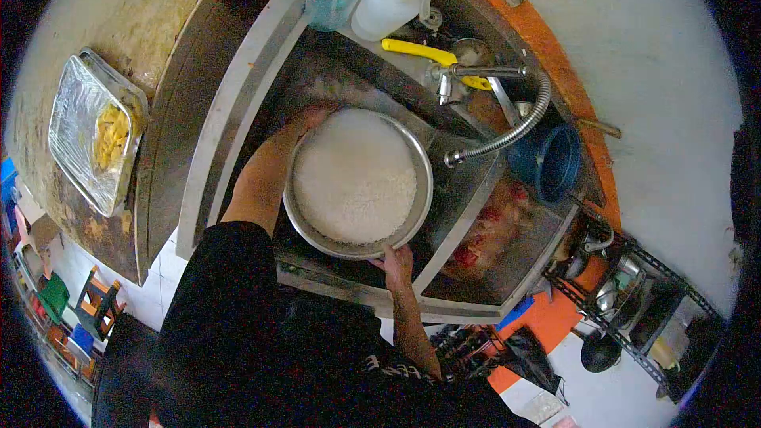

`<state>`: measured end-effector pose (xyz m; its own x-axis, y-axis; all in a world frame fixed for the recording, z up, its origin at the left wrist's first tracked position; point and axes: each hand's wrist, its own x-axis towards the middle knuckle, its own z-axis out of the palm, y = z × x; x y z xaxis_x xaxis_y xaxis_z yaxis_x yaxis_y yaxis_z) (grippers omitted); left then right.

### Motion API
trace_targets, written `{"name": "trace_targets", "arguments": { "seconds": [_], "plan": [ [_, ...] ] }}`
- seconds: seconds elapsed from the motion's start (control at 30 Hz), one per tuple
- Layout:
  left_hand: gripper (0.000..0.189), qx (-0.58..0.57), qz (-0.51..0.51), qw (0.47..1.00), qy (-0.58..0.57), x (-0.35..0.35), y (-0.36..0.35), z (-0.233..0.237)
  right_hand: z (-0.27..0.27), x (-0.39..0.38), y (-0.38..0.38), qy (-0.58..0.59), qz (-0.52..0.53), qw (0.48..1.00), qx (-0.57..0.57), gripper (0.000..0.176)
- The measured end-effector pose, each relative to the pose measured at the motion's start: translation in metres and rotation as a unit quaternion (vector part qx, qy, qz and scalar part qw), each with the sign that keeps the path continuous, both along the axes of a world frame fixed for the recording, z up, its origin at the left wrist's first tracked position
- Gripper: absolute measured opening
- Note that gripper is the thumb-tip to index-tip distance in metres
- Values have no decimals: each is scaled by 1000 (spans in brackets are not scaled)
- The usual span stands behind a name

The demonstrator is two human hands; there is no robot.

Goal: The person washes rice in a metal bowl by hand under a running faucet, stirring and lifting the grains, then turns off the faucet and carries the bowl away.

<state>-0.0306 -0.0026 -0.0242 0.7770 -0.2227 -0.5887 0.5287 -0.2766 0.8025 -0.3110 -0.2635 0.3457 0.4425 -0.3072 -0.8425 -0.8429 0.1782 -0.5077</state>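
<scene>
A large round metal bowl (pixel 429 178) sits in the grey sink basin (pixel 341 71), filled broadly with white rice (pixel 357 182); the surface looks pale and cloudy at the far side. My left hand (pixel 319 115) is at the bowl's far left rim, its fingers partly hidden and blurred. On the near right, my right hand (pixel 397 265) grips the rim, with the thumb over the edge and the other fingers beneath. A flexible metal faucet hose (pixel 515 136) curves over the sink, its end to the right of the bowl.
Reddish raw-looking pieces (pixel 483 230) lie in the right basin. Near them stands a blue bucket (pixel 559 162). Behind the faucet are a yellow-handled tool (pixel 416 51), a white jug (pixel 388 8) and a clear bottle (pixel 329 0). A foil tray (pixel 87 135) rests on the left table.
</scene>
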Motion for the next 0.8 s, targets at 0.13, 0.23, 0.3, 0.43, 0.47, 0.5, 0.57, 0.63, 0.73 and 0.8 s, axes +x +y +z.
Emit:
{"name": "trace_targets", "arguments": {
  "seconds": [0.13,0.23,0.3,0.43,0.47,0.5,0.57,0.63,0.73,0.8],
  "plan": [
    [58,-3,-2,1000,-2,3,-1,-3,-4,0,1,31,8,999,-40,42],
    [59,-6,-1,1000,-1,5,-3,-7,-2,3,2,36,13,998,-46,42],
    [59,-8,-1,1000,-3,6,-5,-8,0,6,1,36,18,999,-27,43],
    [59,-12,1,1000,-5,10,-8,-10,6,8,4,4,18,1000,-17,43],
    [59,-14,2,1000,-6,10,-8,-10,5,8,5,3,17,1000,-20,43],
    [60,-16,3,1000,-5,11,-8,-11,6,10,6,2,16,1000,-22,43],
    [60,-16,5,1000,-5,11,-7,-12,10,13,6,-1,16,1000,-13,45],
    [60,-17,8,1000,-7,12,-7,-12,9,13,5,16,24,999,-20,46],
    [60,-17,10,1000,-6,11,-5,-13,2,11,2,44,36,997,-42,49],
    [60,-17,11,1000,-7,12,-5,-15,5,14,5,31,30,998,-43,49]
  ]
}}
